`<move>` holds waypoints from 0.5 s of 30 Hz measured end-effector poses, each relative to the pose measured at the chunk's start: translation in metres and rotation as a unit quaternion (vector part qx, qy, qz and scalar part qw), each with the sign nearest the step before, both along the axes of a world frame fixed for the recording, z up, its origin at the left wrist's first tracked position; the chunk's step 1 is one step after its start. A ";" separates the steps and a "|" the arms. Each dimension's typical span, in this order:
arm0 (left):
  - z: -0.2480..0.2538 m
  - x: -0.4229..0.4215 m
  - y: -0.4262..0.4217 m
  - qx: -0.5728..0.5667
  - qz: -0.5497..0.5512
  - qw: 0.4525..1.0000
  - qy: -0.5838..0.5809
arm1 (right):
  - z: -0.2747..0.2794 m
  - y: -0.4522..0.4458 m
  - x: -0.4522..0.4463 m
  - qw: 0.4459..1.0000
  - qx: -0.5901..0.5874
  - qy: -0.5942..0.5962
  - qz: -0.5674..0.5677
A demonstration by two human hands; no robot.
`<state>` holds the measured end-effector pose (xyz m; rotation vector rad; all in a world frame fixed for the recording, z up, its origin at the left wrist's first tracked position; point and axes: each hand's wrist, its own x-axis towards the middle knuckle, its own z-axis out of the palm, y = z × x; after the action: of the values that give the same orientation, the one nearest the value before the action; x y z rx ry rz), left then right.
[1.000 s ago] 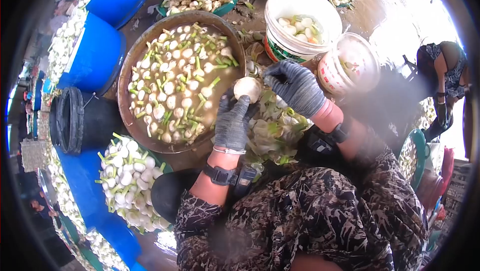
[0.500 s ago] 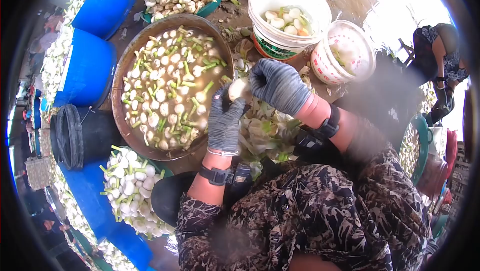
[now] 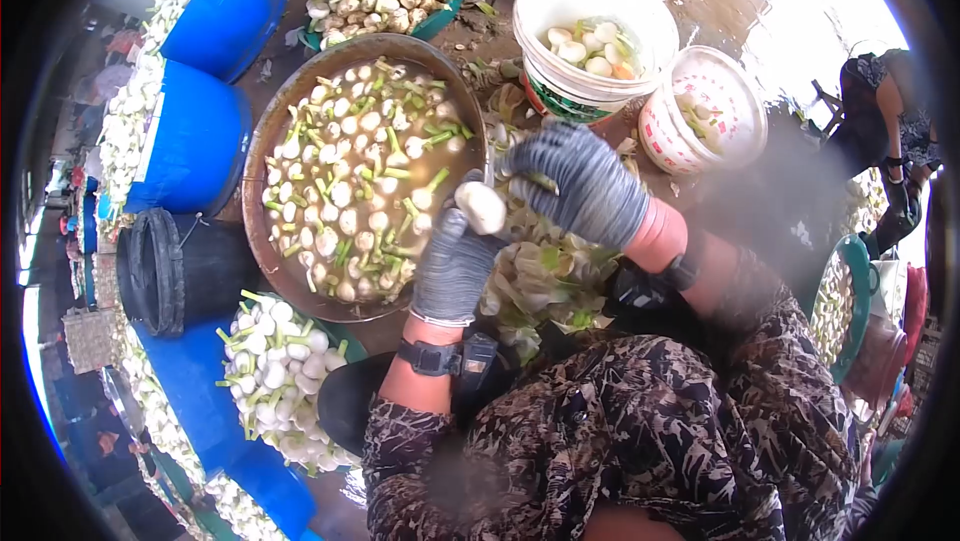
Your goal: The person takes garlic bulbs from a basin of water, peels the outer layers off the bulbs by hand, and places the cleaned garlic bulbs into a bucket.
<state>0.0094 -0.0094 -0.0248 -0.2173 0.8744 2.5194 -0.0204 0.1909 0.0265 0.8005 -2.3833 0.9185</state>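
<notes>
My left hand [image 3: 455, 271], in a grey glove, grips a pale, round garlic bulb [image 3: 482, 209] between thumb and fingers. Just right of it is my right hand [image 3: 588, 189], gloved too, its fingers curled and slightly blurred. A small dark tip pokes out at those fingers; what it belongs to I cannot make out. Both hands are above a heap of stripped garlic skins [image 3: 545, 276]. To their left stands a wide, rusty-rimmed basin [image 3: 262, 231] of brownish water, with many garlic bulbs and green stem pieces floating in it.
Two white buckets [image 3: 535, 41] stand beyond my right hand, with bulbs or scraps inside. Blue tubs [image 3: 205, 141] heaped with garlic line the left, near a black bucket [image 3: 195, 276]. Stemmed white bulbs [image 3: 275, 371] are piled by my left elbow. A person [image 3: 890, 131] is at far right.
My right hand has drawn a little to the right and down, away from the bulb. The bulb shows more fully in my left hand. The whole view has shifted slightly.
</notes>
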 end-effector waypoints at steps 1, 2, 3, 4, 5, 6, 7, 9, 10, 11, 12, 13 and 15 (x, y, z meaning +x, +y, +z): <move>0.004 0.003 0.005 -0.020 -0.027 0.999 0.021 | 0.004 -0.003 0.005 0.999 0.013 -0.025 0.025; 0.010 0.004 0.006 -0.046 -0.045 0.997 0.052 | 0.002 -0.007 0.010 0.998 0.014 -0.065 0.023; 0.009 0.004 0.003 -0.144 -0.077 0.982 0.094 | -0.008 -0.010 0.011 0.999 0.019 -0.043 0.008; 0.007 0.003 -0.001 -0.247 -0.098 0.955 0.134 | -0.006 -0.011 0.013 0.996 0.057 -0.064 -0.005; 0.013 0.001 -0.002 -0.302 -0.115 0.931 0.173 | -0.005 -0.015 0.014 0.999 0.029 -0.046 -0.003; 0.017 0.000 -0.002 -0.356 -0.131 0.902 0.204 | -0.004 -0.017 0.017 0.998 0.028 -0.048 -0.019; 0.016 0.004 0.002 -0.301 -0.096 0.927 0.203 | -0.008 -0.016 0.020 0.996 0.049 -0.057 -0.038; 0.005 0.007 0.009 -0.287 -0.057 0.927 0.236 | -0.012 -0.016 0.022 0.992 0.023 -0.120 -0.043; 0.010 0.004 0.009 -0.330 -0.050 0.905 0.264 | -0.011 -0.017 0.023 0.986 -0.024 -0.154 -0.053; 0.015 0.006 0.006 -0.357 -0.065 0.879 0.309 | -0.015 -0.014 0.020 0.969 -0.054 -0.237 -0.045; 0.016 0.005 0.002 -0.361 -0.139 0.878 0.282 | -0.020 -0.011 0.017 0.943 -0.082 -0.321 -0.038; 0.016 0.009 0.006 -0.351 -0.107 0.878 0.308 | -0.024 -0.009 0.015 0.945 -0.083 -0.315 -0.036; 0.020 0.012 0.010 -0.341 -0.076 0.875 0.335 | -0.027 -0.008 0.016 0.906 -0.142 -0.397 -0.021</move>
<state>0.0218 0.0007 -0.0051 0.5297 1.9483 2.0320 -0.0047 0.1826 -0.0002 0.2674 -2.7816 1.7859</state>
